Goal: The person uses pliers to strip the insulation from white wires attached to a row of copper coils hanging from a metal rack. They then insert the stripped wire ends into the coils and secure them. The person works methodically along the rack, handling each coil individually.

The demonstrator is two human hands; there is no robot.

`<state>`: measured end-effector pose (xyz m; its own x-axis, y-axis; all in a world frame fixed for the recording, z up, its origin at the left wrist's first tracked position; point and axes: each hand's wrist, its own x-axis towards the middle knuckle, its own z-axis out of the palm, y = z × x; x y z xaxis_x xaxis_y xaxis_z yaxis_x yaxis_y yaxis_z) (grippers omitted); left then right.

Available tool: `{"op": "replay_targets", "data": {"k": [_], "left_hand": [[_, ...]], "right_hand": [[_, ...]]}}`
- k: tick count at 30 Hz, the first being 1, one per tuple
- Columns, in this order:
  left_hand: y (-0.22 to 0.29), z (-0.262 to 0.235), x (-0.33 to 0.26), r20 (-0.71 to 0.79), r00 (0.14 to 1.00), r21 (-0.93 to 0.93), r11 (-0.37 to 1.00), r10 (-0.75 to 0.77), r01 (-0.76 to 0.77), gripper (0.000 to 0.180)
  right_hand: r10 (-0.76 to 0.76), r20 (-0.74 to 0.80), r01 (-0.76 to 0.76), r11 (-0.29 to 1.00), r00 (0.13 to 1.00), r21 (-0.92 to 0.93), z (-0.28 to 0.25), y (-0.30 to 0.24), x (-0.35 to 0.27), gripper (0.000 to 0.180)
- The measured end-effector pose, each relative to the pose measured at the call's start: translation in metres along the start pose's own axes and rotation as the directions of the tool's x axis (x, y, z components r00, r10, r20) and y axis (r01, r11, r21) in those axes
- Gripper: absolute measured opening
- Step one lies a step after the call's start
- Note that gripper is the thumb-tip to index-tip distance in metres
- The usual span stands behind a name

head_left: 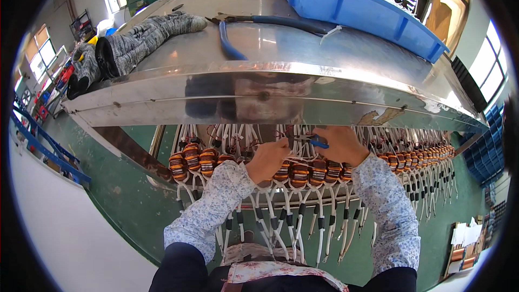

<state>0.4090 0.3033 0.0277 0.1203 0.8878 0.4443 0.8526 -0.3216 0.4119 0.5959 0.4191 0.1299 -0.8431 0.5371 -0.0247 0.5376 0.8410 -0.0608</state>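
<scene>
With the left hand (266, 158) pinching white leads (281, 146) and the right hand (339, 145) gripping a blue-handled tool (319, 143), a slip could nick a neighbouring copper coil (299, 173)

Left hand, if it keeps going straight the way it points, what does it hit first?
The left hand points up and to the right, toward the white leads hanging under the steel shelf. It would likely meet those leads first, then the right hand with its small blue-handled tool. Depth is unclear.
</scene>
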Motion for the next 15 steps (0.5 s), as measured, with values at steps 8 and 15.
{"op": "replay_targets", "data": {"k": [8,15], "left_hand": [[0.007,0.000,-0.003,0.020,0.992,0.007,0.992,-0.123,0.123,0.023],[0.010,0.008,-0.010,-0.111,0.989,0.069,0.992,-0.097,0.105,0.028]], "right_hand": [[-0.057,0.185,0.018,0.978,0.981,0.209,-0.021,0.047,0.002,0.048],[-0.269,-0.092,0.251,0.953,0.959,-0.172,0.022,0.008,0.020,0.045]]}}
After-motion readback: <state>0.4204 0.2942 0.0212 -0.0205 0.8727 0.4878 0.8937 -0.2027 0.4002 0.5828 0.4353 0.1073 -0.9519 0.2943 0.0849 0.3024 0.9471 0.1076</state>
